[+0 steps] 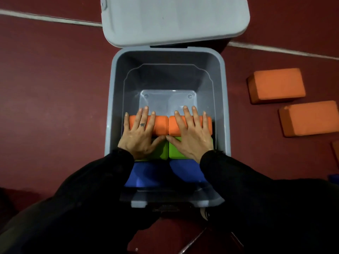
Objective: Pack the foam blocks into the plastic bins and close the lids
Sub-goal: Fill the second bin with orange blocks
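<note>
Blocks (161, 125) in bin (117, 99); two blocks (293, 103) lie right

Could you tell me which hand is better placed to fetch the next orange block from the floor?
The right hand, probably. Both loose orange blocks lie on the floor to the right of the bin, on that hand's side. The left hand would have to cross the bin.

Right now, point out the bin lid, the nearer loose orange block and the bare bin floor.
bin lid (174, 19), head view, middle of panel
nearer loose orange block (311, 117), head view, top face
bin floor (167, 100), head view, bare patch
</note>
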A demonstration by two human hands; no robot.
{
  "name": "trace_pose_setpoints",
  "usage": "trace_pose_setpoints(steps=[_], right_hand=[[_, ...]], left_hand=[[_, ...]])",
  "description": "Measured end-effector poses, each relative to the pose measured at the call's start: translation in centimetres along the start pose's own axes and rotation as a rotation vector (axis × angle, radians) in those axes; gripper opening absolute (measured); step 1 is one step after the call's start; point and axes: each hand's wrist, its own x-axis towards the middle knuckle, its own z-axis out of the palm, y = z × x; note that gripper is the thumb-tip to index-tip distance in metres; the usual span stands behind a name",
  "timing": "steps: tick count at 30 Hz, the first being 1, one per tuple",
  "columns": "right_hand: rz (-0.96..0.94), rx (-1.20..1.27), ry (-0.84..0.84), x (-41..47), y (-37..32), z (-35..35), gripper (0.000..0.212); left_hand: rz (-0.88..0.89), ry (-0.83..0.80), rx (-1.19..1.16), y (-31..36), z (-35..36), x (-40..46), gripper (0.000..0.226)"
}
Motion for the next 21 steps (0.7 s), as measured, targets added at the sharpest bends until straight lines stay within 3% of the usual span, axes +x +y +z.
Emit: trace_pose_setpoints(steps=[4,8,12,14,16,21], right_hand=[[0.014,0.048,-0.112,-0.7,-0.6,-0.1,0.091],[-0.032,0.333,-0.388,2.0,2.0,-5.3,0.066],[0.013,0.41,-0.374,2.9,9.3,-11.7,0.035],[0.128,0.496,-0.29,2.4,14.5,-13.1,0.023],[0.3,0.675,-0.189,1.1,20.1,-13.0,0.021],[0.784,0.761,-0.133,-3.1,35.0,-8.0,0.028]], left_hand=[[-0.031,-0.129,0.017,0.8,-0.8,-0.3,0.096],[0.009,-0.021,-0.109,3.7,-3.7,1.0,0.079],[0.035,0.233,-0.412,10.4,-7.8,4.5,0.06],[0.042,0.328,-0.516,14.6,-9.4,6.5,0.05],[0.07,0.319,-0.601,18.9,-10.0,9.1,0.044],[0.148,0.038,-0.67,28.7,-9.3,19.4,0.04]])
